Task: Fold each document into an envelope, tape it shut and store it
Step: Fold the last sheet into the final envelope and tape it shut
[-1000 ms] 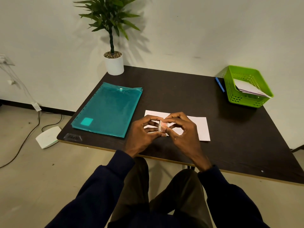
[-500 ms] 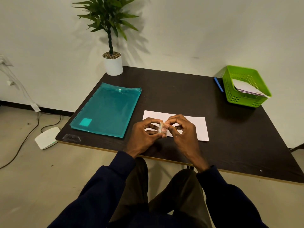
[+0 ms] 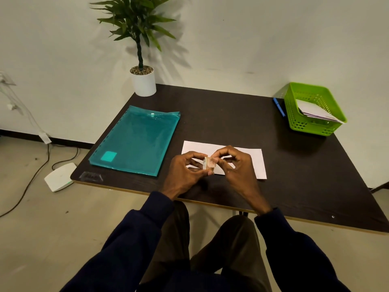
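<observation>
Both hands pinch a small tape roll [image 3: 209, 164], left hand [image 3: 185, 171] and right hand [image 3: 235, 167] just above the envelope [image 3: 255, 160] on the counter [image 3: 231, 114].

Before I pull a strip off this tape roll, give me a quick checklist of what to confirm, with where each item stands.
1. Tape roll in hand: ok, held between the left hand and right hand, above the table's near edge.
2. Loose tape end found: cannot tell, the right hand's fingers are on the roll but no free strip shows.
3. White envelope within reach: ok, it lies flat just behind both hands.
4. Envelope flap closed and ready for tape: cannot tell, the hands cover its middle.
5. Green basket for storing: ok, at the far right corner, papers already in it.
</observation>
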